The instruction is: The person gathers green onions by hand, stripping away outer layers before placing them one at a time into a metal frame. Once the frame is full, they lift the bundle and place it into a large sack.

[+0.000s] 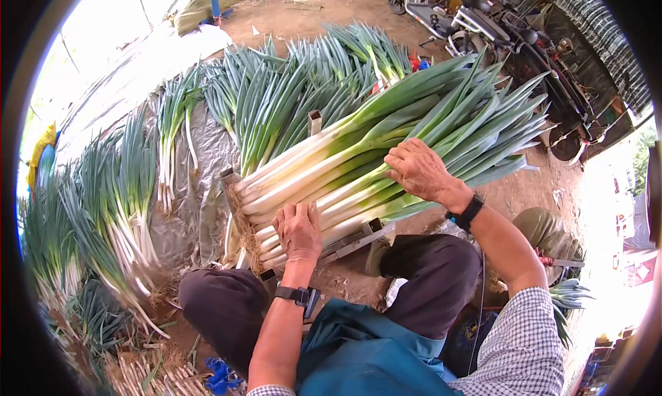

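Observation:
A thick bundle of long green onions (pixel 324 168) lies across a metal frame (pixel 355 235) in front of my knees. Its white stalks and brown roots (pixel 246 241) point left, its green leaves up and to the right. My left hand (pixel 298 232) rests on the white stalks near the root end, fingers curled down over them. Farther along, where white turns green, my right hand (pixel 418 170) has its fingers bent round the upper stalks. The undersides of both hands' fingers are hidden. A square metal post (pixel 315 122) of the frame stands on the far side.
More green onions (pixel 265 110) lie in heaps behind the frame, with others (pixel 117 203) to the left on grey plastic sheeting (pixel 181 220). Cut stalk waste (pixel 152 372) and a blue scrap (pixel 222 377) lie lower left. Motorbikes (pixel 476 23) are parked at the upper right.

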Demonstrator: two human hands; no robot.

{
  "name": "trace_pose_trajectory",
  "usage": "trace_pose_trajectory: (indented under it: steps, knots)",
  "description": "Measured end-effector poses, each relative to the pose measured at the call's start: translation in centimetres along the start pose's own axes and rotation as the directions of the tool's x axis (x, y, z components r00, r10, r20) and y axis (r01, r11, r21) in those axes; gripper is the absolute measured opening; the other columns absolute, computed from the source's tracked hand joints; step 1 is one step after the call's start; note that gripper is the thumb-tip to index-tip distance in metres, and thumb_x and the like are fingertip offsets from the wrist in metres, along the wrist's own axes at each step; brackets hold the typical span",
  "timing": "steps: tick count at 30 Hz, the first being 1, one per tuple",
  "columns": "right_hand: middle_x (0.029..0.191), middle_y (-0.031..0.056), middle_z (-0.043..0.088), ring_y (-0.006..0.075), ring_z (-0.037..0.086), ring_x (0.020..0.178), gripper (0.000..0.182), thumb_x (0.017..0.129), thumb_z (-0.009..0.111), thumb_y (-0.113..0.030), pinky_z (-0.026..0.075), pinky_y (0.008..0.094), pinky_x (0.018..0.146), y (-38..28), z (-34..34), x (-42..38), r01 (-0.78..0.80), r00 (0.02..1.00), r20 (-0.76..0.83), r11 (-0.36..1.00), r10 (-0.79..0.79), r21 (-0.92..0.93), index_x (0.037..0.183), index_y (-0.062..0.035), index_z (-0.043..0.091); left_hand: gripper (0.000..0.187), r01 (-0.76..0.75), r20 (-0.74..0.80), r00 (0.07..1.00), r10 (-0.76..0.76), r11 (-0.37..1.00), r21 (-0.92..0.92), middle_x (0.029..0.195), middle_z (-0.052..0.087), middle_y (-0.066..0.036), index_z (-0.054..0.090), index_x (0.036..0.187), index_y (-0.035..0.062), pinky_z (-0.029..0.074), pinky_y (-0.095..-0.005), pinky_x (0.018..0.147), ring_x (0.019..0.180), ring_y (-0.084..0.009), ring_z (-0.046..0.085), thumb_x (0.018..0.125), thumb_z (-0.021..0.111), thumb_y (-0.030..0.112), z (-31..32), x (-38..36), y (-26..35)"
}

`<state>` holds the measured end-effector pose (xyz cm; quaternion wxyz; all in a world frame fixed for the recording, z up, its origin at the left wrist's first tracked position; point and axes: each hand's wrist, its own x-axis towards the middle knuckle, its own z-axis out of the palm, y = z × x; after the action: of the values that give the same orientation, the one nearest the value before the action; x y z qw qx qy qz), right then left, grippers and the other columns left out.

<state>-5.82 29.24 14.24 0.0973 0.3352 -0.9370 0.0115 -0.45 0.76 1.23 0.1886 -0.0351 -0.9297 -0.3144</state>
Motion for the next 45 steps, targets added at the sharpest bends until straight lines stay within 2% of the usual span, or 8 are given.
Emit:
trace_pose_trajectory:
  steps: [16, 20, 24, 28, 32, 35, 40, 45]
  knots:
    - [0.088, 0.0133, 0.059, 0.0356, 0.057, 0.093, 0.011, 0.090, 0.065, -0.013, 0.045, 0.0466, 0.088, -1.7, 2.1, -0.2, -0.117, 0.991, -0.063, 0.993, 0.116, -0.010, 0.086, -0.0046, 0.060, 0.021, 0.028, -0.048, 0.998, -0.034, 0.991, -0.134, 0.091, 0.062, -0.014, 0.067, 0.083, 0.0067, 0.043, -0.0474, 0.087, 0.094, -0.0344, 0.058, 0.094, 0.068, 0.025, 2.0, 0.3, -0.9]
    - [0.089, 0.0132, 0.059, 0.0362, 0.057, 0.092, 0.010, 0.091, 0.064, -0.012, 0.045, 0.0471, 0.087, -2.3, 2.4, 0.3, -0.154, 0.985, -0.075, 0.988, 0.153, -0.008, 0.088, -0.0043, 0.059, 0.017, 0.007, 0.603, 0.784, -0.148, 0.973, 0.229, 0.093, 0.063, -0.010, 0.067, 0.101, 0.0103, 0.045, -0.0466, 0.094, 0.097, -0.0257, 0.059, 0.097, 0.067, 0.027, -8.5, 7.5, -2.1]
    - [0.089, 0.0146, 0.059, 0.0374, 0.057, 0.093, 0.007, 0.089, 0.063, -0.009, 0.045, 0.0482, 0.087, -1.7, 2.8, 0.3, -0.108, 0.991, -0.075, 0.994, 0.107, -0.003, 0.090, -0.0046, 0.059, 0.018, -0.061, 0.155, 0.988, 0.020, 0.963, 0.264, 0.104, 0.072, -0.017, 0.072, 0.108, 0.0063, 0.056, -0.0408, 0.081, 0.091, -0.0284, 0.070, 0.097, 0.064, 0.019, -21.7, 13.5, -14.6]
    - [0.096, 0.0156, 0.062, 0.0383, 0.058, 0.097, 0.011, 0.086, 0.063, -0.007, 0.045, 0.0487, 0.090, -2.0, 3.0, 0.6, -0.137, 0.989, -0.061, 0.990, 0.135, -0.037, 0.096, -0.0033, 0.060, 0.036, 0.472, 0.106, 0.867, -0.487, 0.871, 0.139, 0.103, 0.074, -0.012, 0.072, 0.120, 0.0028, 0.055, -0.0302, 0.078, 0.088, -0.0170, 0.068, 0.102, 0.061, 0.032, -32.1, 11.6, -23.1]
    - [0.103, 0.0161, 0.064, 0.0391, 0.059, 0.101, 0.016, 0.087, 0.062, -0.004, 0.047, 0.0489, 0.093, -1.6, 3.2, 0.8, -0.119, 0.992, -0.048, 0.991, 0.116, -0.064, 0.103, -0.0017, 0.062, 0.037, 0.806, 0.277, 0.583, -0.763, 0.586, -0.083, 0.095, 0.073, -0.008, 0.073, 0.115, 0.0040, 0.058, -0.0368, 0.081, 0.084, -0.0197, 0.068, 0.100, 0.064, 0.036, -22.2, 2.5, -35.2]
    - [0.105, 0.0185, 0.063, 0.0424, 0.059, 0.100, 0.017, 0.087, 0.061, -0.003, 0.046, 0.0520, 0.094, -1.3, 3.6, 0.6, -0.091, 0.996, -0.030, 0.994, 0.089, -0.057, 0.104, -0.0007, 0.061, 0.033, 0.556, 0.394, 0.760, -0.517, 0.831, 0.017, 0.102, 0.076, -0.020, 0.072, 0.112, -0.0030, 0.056, -0.0407, 0.088, 0.097, -0.0314, 0.073, 0.095, 0.068, 0.025, -10.4, -3.1, -39.5]
    - [0.104, 0.0206, 0.062, 0.0447, 0.058, 0.099, 0.018, 0.086, 0.058, -0.005, 0.045, 0.0547, 0.097, -1.5, 3.2, 1.4, -0.101, 0.995, 0.014, 0.993, 0.102, -0.064, 0.104, 0.0010, 0.060, 0.054, 0.523, 0.573, 0.641, -0.511, 0.837, 0.160, 0.121, 0.069, -0.025, 0.063, 0.128, 0.0013, 0.055, -0.0494, 0.094, 0.110, -0.0435, 0.067, 0.089, 0.073, 0.038, 1.5, -5.2, -39.9]
    - [0.110, 0.0210, 0.064, 0.0453, 0.058, 0.106, 0.021, 0.090, 0.056, -0.010, 0.043, 0.0568, 0.101, -0.9, 3.7, 0.6, -0.160, 0.984, 0.059, 0.984, 0.166, -0.082, 0.106, 0.0019, 0.063, 0.017, 0.531, 0.229, 0.806, -0.546, 0.837, 0.129, 0.093, 0.067, -0.022, 0.063, 0.104, -0.0008, 0.055, -0.0483, 0.075, 0.085, -0.0419, 0.067, 0.097, 0.063, 0.014, -0.4, -1.2, -39.5]
